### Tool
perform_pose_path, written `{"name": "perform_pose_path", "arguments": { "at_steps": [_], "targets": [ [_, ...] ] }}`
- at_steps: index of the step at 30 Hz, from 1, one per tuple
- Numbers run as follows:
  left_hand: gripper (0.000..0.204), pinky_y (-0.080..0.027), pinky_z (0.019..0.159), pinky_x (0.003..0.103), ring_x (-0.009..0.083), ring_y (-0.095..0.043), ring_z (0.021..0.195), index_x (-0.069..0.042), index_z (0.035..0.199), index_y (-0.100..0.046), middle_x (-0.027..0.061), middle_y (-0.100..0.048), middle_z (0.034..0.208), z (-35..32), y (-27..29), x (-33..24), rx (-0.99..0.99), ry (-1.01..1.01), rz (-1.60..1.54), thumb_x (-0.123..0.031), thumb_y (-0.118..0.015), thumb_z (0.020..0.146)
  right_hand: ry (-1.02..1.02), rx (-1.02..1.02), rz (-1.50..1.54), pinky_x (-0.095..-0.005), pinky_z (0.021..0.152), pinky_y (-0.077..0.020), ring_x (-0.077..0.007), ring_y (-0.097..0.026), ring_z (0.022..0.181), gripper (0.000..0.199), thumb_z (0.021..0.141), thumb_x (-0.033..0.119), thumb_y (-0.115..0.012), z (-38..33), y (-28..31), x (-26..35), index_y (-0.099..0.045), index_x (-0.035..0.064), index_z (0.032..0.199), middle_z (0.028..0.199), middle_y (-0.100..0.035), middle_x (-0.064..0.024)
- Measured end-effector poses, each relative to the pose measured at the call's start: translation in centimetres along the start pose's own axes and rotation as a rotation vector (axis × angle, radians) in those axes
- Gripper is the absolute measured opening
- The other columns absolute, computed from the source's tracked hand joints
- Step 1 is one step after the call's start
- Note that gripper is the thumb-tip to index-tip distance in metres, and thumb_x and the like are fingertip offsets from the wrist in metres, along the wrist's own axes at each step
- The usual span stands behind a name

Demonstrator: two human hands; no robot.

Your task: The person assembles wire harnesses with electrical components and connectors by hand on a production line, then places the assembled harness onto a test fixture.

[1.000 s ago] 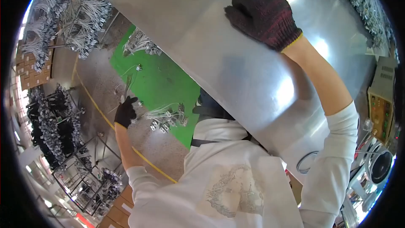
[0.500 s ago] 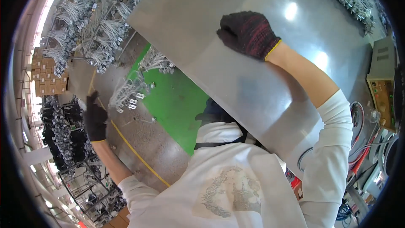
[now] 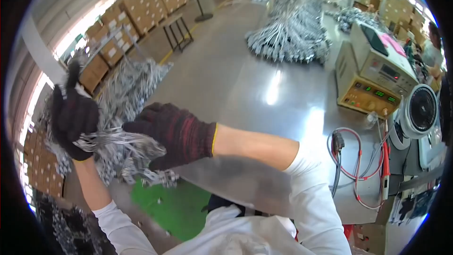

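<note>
A bundle of thin grey cables (image 3: 120,139) stretches between my two hands, left of the metal table's edge. My left hand (image 3: 75,120), in a dark knitted glove, closes on the bundle's left end with its lower fingers, while two digits point upward. At the other end, my right hand (image 3: 177,134), in a dark red-flecked glove with a yellow cuff edge, curls around the bundle. Its fingertips are partly hidden. Beyond and below the hands hang more grey cables (image 3: 130,85) with small connector ends.
The metal table (image 3: 222,85) carries a large cable heap (image 3: 292,40), stacked instruments (image 3: 373,80), a round fan (image 3: 421,106) and red and grey leads (image 3: 358,160). Cartons (image 3: 151,2) and a stool (image 3: 177,30) stand at the far left. Another person (image 3: 432,54) is at far right.
The view has swung up and right. My right hand has left the tabletop and come over to my left hand. Both hands now hold the cable bundle.
</note>
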State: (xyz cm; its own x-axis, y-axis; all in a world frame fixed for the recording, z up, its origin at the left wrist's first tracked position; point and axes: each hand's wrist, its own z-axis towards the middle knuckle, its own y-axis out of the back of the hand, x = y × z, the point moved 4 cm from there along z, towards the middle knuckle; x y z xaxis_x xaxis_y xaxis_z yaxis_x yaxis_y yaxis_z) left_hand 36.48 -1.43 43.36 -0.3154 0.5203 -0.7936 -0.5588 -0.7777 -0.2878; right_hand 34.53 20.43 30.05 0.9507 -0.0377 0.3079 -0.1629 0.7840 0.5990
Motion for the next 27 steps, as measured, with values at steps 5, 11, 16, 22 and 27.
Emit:
{"name": "perform_pose_path", "arguments": {
  "at_steps": [5,11,16,22,27],
  "targets": [
    [0.057,-0.034,0.044,0.031,0.0075,-0.040,0.040,0.012,0.161,-0.036,-0.0062,-0.041,0.059,4.0,-3.2,5.2,0.130,0.028,-0.187,-0.028,-0.032,0.121,-0.213,-0.206,-0.119,-0.0519,0.095,-0.0557,-0.0396,-0.065,0.112,0.072,0.076,0.034,-0.092,-0.9,4.7,1.2,-0.063,0.0127,0.138,0.121,-0.065,-0.0146],
    [0.063,-0.053,0.061,0.033,0.0164,-0.064,0.059,0.012,0.148,-0.048,0.0041,-0.063,0.072,5.6,-7.2,14.4,0.118,0.437,0.109,-0.029,-0.065,0.103,-0.295,-0.095,-0.322,-0.0523,0.100,-0.0552,-0.0425,-0.066,0.119,0.068,0.077,0.038,-0.090,-6.4,6.5,-2.7,-0.067,0.0116,0.135,0.126,-0.069,-0.0188],
    [0.064,-0.052,0.064,0.028,0.0113,-0.064,0.063,0.011,0.143,-0.058,0.0018,-0.066,0.070,5.5,-10.5,18.3,0.280,0.642,0.299,-0.039,-0.068,0.105,-0.388,0.109,-0.118,-0.0524,0.098,-0.0568,-0.0411,-0.070,0.111,0.048,0.083,0.030,-0.084,-11.5,5.0,-7.3,-0.071,0.0115,0.125,0.114,-0.074,-0.0176],
    [0.060,-0.046,0.053,0.035,0.0166,-0.055,0.049,0.010,0.142,-0.060,0.0011,-0.052,0.057,5.9,-11.2,19.7,0.368,0.628,0.218,-0.042,-0.060,0.112,-0.272,0.009,-0.339,-0.0515,0.092,-0.0588,-0.0387,-0.071,0.107,0.037,0.088,0.024,-0.078,-12.9,5.7,-6.8,-0.070,0.0114,0.122,0.107,-0.074,-0.0162],
    [0.048,-0.042,0.052,0.036,0.0181,-0.046,0.046,0.006,0.139,-0.063,0.0011,-0.040,0.053,4.8,-11.0,19.2,0.481,0.565,0.230,-0.036,-0.052,0.117,-0.644,0.254,-0.451,-0.0484,0.083,-0.0583,-0.0312,-0.073,0.099,0.054,0.098,0.029,-0.068,-12.3,8.5,-7.1,-0.053,0.0152,0.147,0.103,-0.074,-0.0072]
  ]
}}
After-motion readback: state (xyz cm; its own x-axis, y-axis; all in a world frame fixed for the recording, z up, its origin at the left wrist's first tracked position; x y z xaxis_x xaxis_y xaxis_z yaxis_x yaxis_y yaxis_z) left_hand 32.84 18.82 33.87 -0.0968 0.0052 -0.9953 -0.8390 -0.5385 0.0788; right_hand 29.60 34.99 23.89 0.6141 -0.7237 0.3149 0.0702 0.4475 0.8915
